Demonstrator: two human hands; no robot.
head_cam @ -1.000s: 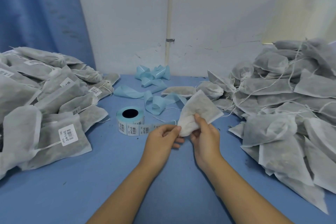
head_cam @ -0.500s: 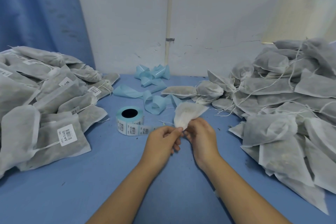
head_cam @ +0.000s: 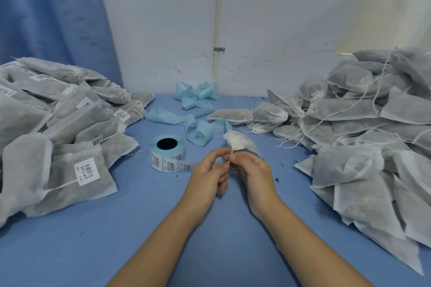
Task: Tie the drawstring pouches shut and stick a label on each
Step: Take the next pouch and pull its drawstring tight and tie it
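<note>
The tabletop (head_cam: 140, 228) is plain blue, the curtain (head_cam: 46, 18) blue too, the wall (head_cam: 268, 18) white. The label roll (head_cam: 168, 155) is pale blue, its white labels carrying black barcodes; loose backing strips (head_cam: 198, 129) are pale blue. Piled pouches (head_cam: 349, 109) are grey, the held pouch (head_cam: 238, 142) whiter

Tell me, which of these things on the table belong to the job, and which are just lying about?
In the job: the pouch whose drawstring the left hand and right hand pinch; label roll; unlabelled pouch pile; labelled pouch pile.
Lying about: blue backing strips; loose crumbs.
</note>
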